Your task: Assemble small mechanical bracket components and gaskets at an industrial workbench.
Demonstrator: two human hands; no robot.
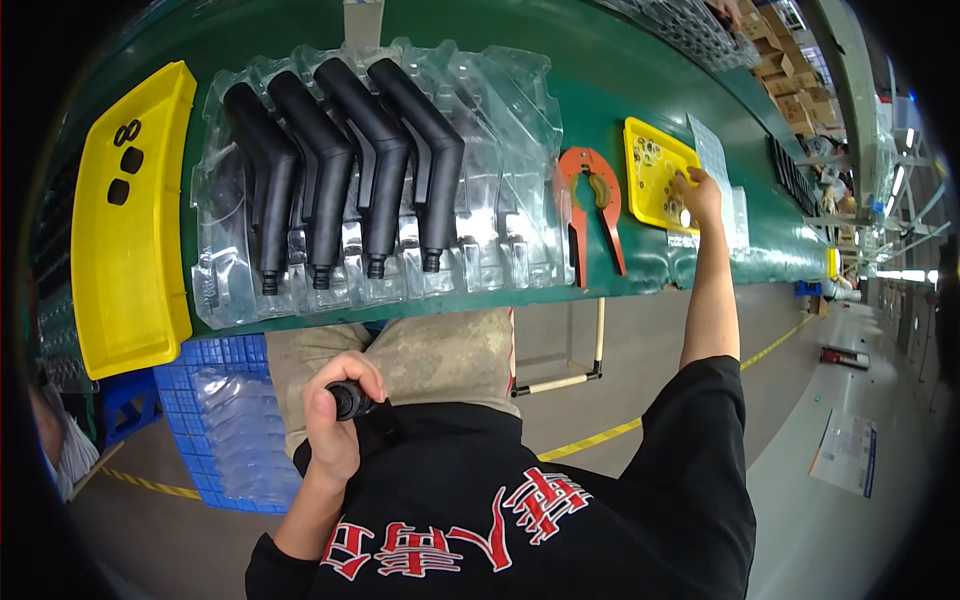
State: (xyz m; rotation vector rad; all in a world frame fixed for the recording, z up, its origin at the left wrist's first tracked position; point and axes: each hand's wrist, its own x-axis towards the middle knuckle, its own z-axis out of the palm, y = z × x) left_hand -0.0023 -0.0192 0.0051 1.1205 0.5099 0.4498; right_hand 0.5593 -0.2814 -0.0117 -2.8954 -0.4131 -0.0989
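My left hand point(332, 425), close to my body, has its fingers wrapped round a black plastic part point(349, 400) with a round, ribbed end facing up. The rest of that part is hard to tell from my black shirt. Over at the right, my right hand point(703, 195) reaches into a small yellow tray point(634, 165) of tiny ring-like pieces point(652, 158). Its fingertips are pinched together low in the tray; what is between them is too small to make out. Beside this tray lie orange-handled pliers point(578, 215).
A clear plastic blister tray point(500, 120) on the green table point(600, 100) carries several black angled tubes point(330, 180) with threaded ends. At far left sits a long yellow bin point(125, 270) with a few black pieces. A blue crate point(190, 400) with clear trays stands below the table.
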